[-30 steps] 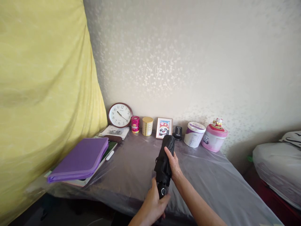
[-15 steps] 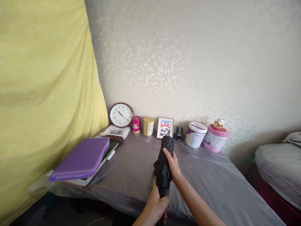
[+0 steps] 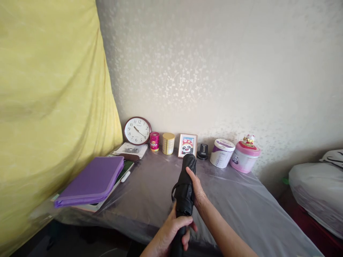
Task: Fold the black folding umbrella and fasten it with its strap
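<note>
A folded black umbrella [image 3: 184,194] is held up in front of me over the near part of the table, its handle toward me and its top toward the wall. Around the handle and lower canopy my left hand [image 3: 175,228] is closed. Higher up, my right hand [image 3: 197,187] grips the canopy from the right side, thumb laid along the fabric. A strap loop stands out on the umbrella's left side. Behind the umbrella's top is a framed panda picture [image 3: 187,144], partly covered by it.
On the covered table [image 3: 150,185], a purple folder [image 3: 91,181] lies at left. Along the wall stand a clock [image 3: 137,130], a pink tin [image 3: 154,141], a yellow-lidded can [image 3: 168,144], a black object [image 3: 203,151], a white-purple tub [image 3: 222,153] and a pink tub [image 3: 244,159] bearing a cat figurine [image 3: 249,140].
The umbrella has shifted slightly left and turned in my hands, so the strap loop now shows on its left side. My left hand's fingers have loosened and changed position around the handle.
</note>
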`<state>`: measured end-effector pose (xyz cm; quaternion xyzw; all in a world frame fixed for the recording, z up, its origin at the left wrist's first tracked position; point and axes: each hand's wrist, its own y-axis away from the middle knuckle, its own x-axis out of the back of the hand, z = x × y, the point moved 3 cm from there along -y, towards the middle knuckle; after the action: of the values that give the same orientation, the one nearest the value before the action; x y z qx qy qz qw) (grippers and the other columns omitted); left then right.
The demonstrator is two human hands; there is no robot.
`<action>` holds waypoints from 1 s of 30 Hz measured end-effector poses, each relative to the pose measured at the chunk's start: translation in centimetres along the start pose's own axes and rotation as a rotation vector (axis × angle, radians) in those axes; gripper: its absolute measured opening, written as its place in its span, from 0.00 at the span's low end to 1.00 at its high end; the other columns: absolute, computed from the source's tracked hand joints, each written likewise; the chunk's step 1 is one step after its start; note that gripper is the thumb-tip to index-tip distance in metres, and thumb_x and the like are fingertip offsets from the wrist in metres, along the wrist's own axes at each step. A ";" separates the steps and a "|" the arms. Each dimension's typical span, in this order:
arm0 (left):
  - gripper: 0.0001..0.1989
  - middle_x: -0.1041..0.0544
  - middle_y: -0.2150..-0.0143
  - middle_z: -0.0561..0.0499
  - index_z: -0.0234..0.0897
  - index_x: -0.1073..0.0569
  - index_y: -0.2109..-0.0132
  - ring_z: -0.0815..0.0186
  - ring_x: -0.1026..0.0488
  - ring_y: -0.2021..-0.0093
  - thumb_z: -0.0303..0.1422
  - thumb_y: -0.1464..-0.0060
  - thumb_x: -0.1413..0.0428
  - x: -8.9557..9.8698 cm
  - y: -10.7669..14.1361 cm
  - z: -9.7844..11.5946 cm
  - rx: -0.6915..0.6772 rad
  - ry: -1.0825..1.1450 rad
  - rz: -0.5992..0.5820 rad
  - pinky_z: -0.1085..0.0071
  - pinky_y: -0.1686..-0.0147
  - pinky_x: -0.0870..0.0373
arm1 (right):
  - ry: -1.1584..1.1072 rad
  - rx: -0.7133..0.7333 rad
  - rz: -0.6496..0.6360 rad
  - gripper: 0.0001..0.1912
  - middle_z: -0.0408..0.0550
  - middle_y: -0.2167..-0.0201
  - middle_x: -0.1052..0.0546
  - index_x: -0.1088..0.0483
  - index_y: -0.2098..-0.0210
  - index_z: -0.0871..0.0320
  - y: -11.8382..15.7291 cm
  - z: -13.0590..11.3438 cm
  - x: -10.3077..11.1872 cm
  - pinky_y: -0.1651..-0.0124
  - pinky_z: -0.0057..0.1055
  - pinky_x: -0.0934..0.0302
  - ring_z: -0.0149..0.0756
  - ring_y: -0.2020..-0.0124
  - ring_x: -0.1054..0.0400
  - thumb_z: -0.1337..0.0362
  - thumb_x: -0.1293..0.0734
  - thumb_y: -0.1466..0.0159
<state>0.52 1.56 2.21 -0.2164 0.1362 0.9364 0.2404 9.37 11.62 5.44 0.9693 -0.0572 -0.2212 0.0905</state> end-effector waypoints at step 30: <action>0.21 0.28 0.63 0.50 0.37 0.40 0.55 0.76 0.36 0.80 0.40 0.55 0.44 -0.6 0.9 0.7 -0.007 0.185 -0.057 0.75 0.79 0.36 | -0.024 -0.072 -0.026 0.23 0.44 0.84 0.29 0.31 0.71 0.61 1.1 -0.3 -0.8 0.81 0.28 0.39 0.30 0.86 0.37 0.45 0.34 0.48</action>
<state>0.28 0.80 3.24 -0.3068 0.1483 0.9057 0.2523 8.70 10.74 6.27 0.9634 -0.0376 -0.2357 0.1218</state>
